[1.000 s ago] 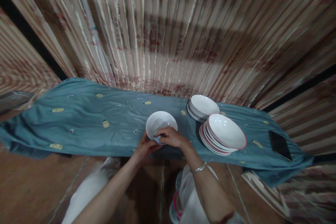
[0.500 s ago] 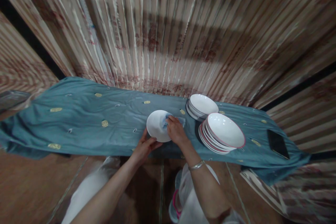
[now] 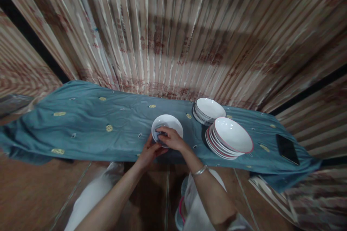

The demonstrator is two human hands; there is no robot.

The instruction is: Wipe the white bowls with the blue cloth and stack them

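A white bowl (image 3: 173,122) is held over the front part of the cloth-covered table, its inside facing up toward me. My left hand (image 3: 149,150) grips its lower left rim, thumb on the near edge. Inside the bowl, my right hand (image 3: 171,139) presses a bluish cloth (image 3: 157,135) against the left part of the inner surface. The hand covers much of the cloth. To the right stand a stack of white plates or shallow bowls (image 3: 210,108) and, nearer, a stack of red-rimmed dishes (image 3: 233,135) with a tilted bowl on top.
The table wears a teal cloth (image 3: 86,126) with yellow pineapple prints. A black phone (image 3: 287,148) lies at its right end. Behind hangs a pleated curtain (image 3: 168,43). Dark poles (image 3: 35,39) slant at both sides. A clear tray-like object (image 3: 13,103) is at far left.
My right hand has moved left with the cloth, from the bowl's right side to the left part of its inside. The bowl now shows its hollow more; my left hand keeps its hold.
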